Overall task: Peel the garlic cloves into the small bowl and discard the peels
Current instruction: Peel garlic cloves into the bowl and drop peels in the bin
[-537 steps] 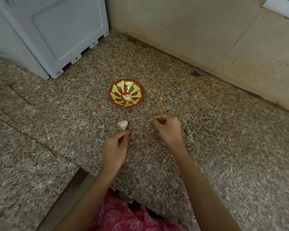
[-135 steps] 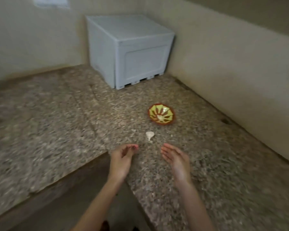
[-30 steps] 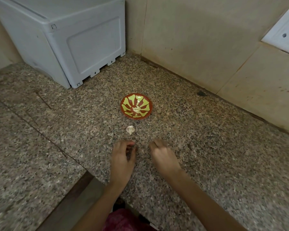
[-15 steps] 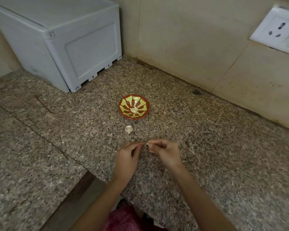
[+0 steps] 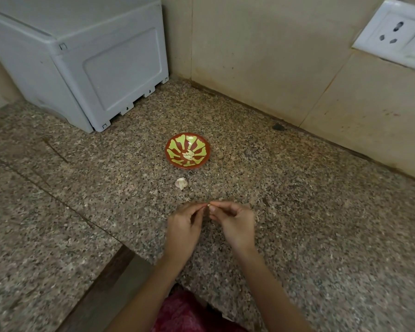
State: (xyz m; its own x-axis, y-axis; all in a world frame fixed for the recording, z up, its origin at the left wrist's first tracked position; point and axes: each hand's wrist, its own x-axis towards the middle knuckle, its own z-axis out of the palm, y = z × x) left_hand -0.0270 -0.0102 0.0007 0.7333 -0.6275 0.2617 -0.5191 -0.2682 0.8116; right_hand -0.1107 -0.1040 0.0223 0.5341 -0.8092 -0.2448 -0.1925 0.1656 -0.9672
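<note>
In the head view, at lower centre of the frame, the left hand and right hand have risen from the counter and now both pinch a tiny pale clove, likely resuming peeling just below the garlic piece and small bowl, though it is too hidden to tell whether skin remains.

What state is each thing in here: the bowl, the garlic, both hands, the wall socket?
small bowl: upright on the counter, holding a few peeled cloves.
garlic piece: on the counter, apart from the bowl, untouched.
garlic clove: pinched between both hands' fingertips; peel state too small to tell.
left hand: pinches the clove.
right hand: pinches the clove.
wall socket: nothing plugged in.
</note>
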